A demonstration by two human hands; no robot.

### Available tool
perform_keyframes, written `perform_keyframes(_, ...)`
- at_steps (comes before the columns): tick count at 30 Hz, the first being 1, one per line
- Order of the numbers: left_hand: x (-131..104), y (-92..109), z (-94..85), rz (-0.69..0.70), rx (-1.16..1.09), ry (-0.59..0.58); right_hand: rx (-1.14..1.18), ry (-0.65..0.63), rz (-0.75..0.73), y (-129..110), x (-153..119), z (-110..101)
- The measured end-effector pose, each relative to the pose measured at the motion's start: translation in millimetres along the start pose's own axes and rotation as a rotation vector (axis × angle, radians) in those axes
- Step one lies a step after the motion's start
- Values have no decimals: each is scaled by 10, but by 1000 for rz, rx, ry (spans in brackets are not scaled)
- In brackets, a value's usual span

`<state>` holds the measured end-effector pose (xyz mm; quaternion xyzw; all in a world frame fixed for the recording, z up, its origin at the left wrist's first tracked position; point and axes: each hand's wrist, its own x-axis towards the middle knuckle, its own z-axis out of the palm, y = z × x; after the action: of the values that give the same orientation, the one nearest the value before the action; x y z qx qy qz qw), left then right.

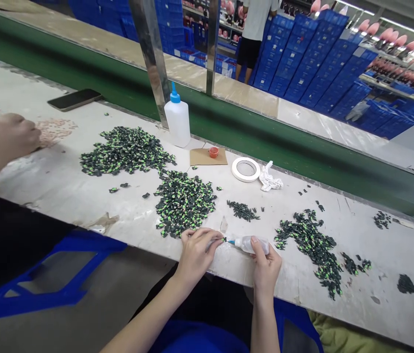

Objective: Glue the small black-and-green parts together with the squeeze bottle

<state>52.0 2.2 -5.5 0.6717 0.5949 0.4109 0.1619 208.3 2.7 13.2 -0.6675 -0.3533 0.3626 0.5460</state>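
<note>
My left hand (198, 252) pinches a small black-and-green part (224, 239) between thumb and fingers near the table's front edge. In my right hand (266, 267) is a small clear squeeze bottle (245, 242), lying nearly level, its blue tip at or very near the part. Whether the tip touches it I cannot tell. Just behind my left hand is a heap of similar black-and-green parts (184, 203). A smaller pile of plain dark pieces (242, 211) lies beyond the bottle. To the right of my right hand spreads another group of black-and-green parts (311, 242).
A large white bottle with blue cap (177, 120), cardboard with a red cap (213, 153), a tape roll (245, 169) and crumpled tissue (270, 177) stand behind. Another heap (128, 151) and a phone (75, 99) are left, near a co-worker's hand (12, 137). A green belt (265, 137) borders the table.
</note>
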Motion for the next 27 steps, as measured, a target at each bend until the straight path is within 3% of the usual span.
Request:
perform_keyframes(8,0,-30,-14,-35,-47,-68,256,144,-65,86,16,-113)
perform_keyframes(13,-34,-106,-8,28,-35,-88,111,-56,-168,5,34,-31)
perform_keyframes(16,-43,-150,12,72,-31,-104,93,-209,-146,-42,84,107)
perform_keyframes(20,-33,-122,39,66,4,-2,51,-286,-100,-71,164,174)
perform_keyframes(27,52,-61,96,69,11,-16,-304,-248,-514,-38,440,237)
